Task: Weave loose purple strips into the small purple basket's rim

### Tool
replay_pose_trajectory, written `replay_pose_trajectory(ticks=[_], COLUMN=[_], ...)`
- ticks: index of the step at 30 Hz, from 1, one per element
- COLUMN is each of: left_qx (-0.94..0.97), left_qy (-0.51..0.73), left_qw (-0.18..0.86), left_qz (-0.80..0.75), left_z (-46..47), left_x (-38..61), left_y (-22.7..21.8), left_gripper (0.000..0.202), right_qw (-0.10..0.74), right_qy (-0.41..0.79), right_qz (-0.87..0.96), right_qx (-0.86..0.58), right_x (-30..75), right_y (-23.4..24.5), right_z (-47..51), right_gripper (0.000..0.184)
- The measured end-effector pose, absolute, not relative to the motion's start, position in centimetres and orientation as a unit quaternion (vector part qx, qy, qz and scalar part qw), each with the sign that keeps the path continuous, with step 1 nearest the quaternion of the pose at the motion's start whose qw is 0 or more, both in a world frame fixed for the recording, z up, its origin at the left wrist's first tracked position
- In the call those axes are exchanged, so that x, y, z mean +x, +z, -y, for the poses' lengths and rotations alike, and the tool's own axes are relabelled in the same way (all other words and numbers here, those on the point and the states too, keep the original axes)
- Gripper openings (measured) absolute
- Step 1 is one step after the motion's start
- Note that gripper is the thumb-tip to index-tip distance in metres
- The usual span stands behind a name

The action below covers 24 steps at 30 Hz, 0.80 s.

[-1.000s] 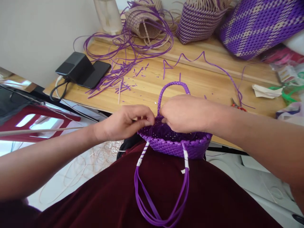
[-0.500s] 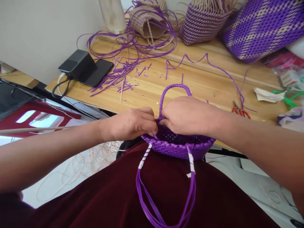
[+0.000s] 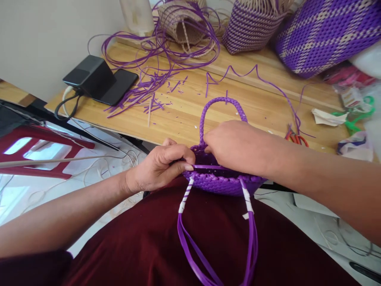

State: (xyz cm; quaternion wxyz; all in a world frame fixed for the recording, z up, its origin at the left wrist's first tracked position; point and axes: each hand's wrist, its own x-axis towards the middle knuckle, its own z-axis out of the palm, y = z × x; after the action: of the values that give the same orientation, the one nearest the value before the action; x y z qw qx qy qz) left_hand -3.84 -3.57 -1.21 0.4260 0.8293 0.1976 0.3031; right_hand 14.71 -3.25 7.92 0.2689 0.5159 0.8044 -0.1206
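A small purple woven basket (image 3: 220, 184) rests tilted against my lap, its opening facing me. My left hand (image 3: 166, 165) is at the basket's left rim, thumb and forefinger pinched on a flat purple strip (image 3: 208, 167) that runs across the opening. My right hand (image 3: 235, 143) reaches over the far rim by the base of the braided handle (image 3: 203, 119); its fingers are curled, and what they grip is hidden. Toward me hangs a second handle of loose purple strips (image 3: 253, 242), bound with white tape (image 3: 247, 200) near both ends.
On the wooden table (image 3: 181, 127) lie purple offcuts (image 3: 139, 91), a coil of purple strip (image 3: 160, 51), a black charger (image 3: 89, 77) and red-handled pliers (image 3: 297, 138). Woven baskets (image 3: 253, 28) stand at the back. A red plastic stool (image 3: 59, 159) is at lower left.
My left hand has turned and shifted slightly left and down, and a purple strip now shows stretched across the basket's opening. The right hand stays by the far rim. The camera view has shifted slightly.
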Motion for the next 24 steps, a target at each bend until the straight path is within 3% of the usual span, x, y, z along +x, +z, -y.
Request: replay_pose_trajectory(ticks=[5, 11, 17, 24], left_qx=[0.807, 0.734, 0.631, 0.634], left_qy=[0.274, 0.248, 0.341, 0.383], left_qw=[0.440, 0.532, 0.622, 0.596], left_qz=[-0.284, -0.341, -0.313, -0.310], left_z=[4.2, 3.9, 3.4, 4.1], left_x=[-3.8, -5.2, -4.2, -4.2], left_y=[-0.1, 0.2, -0.9, -1.6], left_gripper=[0.012, 0.012, 0.016, 0.017], right_qw=[0.264, 0.261, 0.261, 0.220], right_qy=[-0.100, -0.117, -0.136, -0.091], right_qz=[-0.813, -0.827, -0.817, -0.812], right_qx=[0.510, 0.484, 0.496, 0.533], right_x=[15.7, 16.4, 16.8, 16.9], right_y=[7.6, 7.1, 7.2, 8.1], right_z=[2.9, 2.7, 1.9, 2.6], right_gripper=[0.020, 0.027, 0.032, 0.030])
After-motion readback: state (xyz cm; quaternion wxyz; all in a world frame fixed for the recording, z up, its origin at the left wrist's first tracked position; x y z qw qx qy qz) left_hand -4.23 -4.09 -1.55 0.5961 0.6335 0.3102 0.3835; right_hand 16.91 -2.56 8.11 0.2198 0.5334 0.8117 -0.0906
